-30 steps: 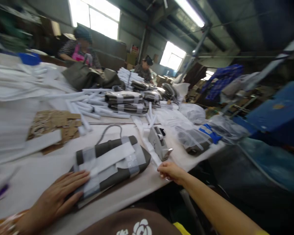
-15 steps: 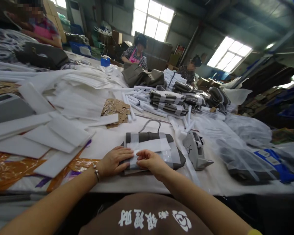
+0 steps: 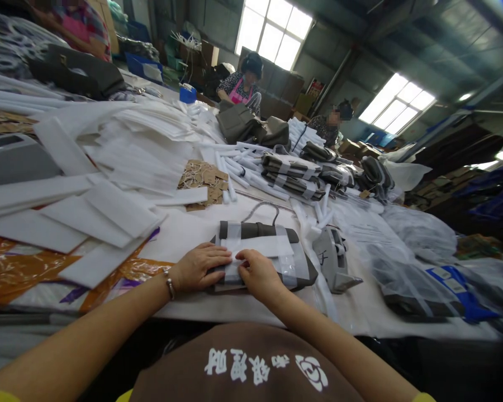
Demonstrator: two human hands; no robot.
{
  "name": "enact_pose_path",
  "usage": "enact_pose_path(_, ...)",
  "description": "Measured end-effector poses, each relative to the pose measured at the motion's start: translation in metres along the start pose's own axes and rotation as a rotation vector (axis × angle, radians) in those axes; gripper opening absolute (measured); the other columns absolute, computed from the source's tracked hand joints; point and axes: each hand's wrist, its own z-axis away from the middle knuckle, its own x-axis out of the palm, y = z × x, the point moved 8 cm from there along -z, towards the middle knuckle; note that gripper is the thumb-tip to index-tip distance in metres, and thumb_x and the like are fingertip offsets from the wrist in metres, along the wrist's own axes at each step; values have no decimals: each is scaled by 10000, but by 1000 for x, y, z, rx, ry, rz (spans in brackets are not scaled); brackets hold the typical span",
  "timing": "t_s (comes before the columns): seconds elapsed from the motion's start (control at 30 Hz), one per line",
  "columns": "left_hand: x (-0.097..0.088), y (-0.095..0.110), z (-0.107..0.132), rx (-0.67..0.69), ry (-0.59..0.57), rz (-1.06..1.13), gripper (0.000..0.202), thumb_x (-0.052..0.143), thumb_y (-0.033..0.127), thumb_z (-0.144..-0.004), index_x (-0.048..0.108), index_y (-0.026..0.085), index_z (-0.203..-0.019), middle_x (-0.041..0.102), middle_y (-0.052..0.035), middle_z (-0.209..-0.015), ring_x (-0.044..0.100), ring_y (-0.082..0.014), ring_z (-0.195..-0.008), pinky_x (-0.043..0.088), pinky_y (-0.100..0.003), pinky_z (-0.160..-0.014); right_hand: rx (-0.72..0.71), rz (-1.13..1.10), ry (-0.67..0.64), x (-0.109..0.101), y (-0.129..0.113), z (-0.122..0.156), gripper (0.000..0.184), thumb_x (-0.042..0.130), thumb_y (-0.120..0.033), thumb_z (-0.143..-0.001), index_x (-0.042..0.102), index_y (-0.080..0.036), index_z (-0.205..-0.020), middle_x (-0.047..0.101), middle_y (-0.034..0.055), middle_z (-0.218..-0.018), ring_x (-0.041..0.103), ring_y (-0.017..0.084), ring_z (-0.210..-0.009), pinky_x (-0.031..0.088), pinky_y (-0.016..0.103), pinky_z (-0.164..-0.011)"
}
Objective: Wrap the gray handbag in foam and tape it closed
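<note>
A dark grey bag (image 3: 260, 230) lies flat on the table in front of me, its thin strap looped out behind it. Across its front runs a white foam sheet (image 3: 260, 245), and translucent bands, which look like tape, wrap both ends. My left hand (image 3: 202, 266) rests on the bag's left end with its fingers stretched out. Beside it, my right hand (image 3: 257, 272) is closed in a pinch over the left band; whatever is between the fingertips is hidden. A grey tape dispenser (image 3: 333, 259) stands just right of the bag.
White foam sheets (image 3: 104, 215) spread over the left side. Brown tags (image 3: 203, 181) with strings lie behind the bag. Wrapped bags (image 3: 293, 176) and white tubes (image 3: 238, 167) are piled farther back. Plastic-covered bags (image 3: 419, 296) lie at right. A co-worker (image 3: 243, 84) sits across the table.
My right hand's fingers have curled in more and shifted slightly at the left band. My left hand stays flat on the bag. The view has tilted a little.
</note>
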Motion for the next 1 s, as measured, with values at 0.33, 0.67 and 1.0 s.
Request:
enact_pose_path(0.33, -1, 1, 0, 9, 2, 8, 385, 510, 335, -861, 551, 254, -1236, 597, -55, -1265, 526, -222, -1185, 346, -411, -1036, -41, 247, -32, 0, -11, 1, 347, 485, -143, -812, 558, -265, -1128, 600, 22, -1116, 582, 175, -928, 410, 278, -793)
enact_pose_path(0.67, 1, 0, 0, 27, 3, -12, 385, 508, 329, -862, 553, 247, -1235, 596, -60, -1267, 524, -220, -1186, 354, -405, -1032, -12, 339, -102, -11, 10, -26, 317, 661, -453, -729, 628, -247, -968, 609, 34, -983, 560, 202, -914, 386, 289, -733)
enact_pose_path(1.0, 0, 0, -2, 14, -5, -26, 387, 512, 335, -855, 555, 261, -1233, 601, -54, -1262, 531, -224, -1181, 366, -406, -1031, 244, 327, -36, -17, 38, -62, 341, 629, -545, -736, 574, -229, -852, 650, 29, -876, 585, 209, -824, 358, 281, -645)
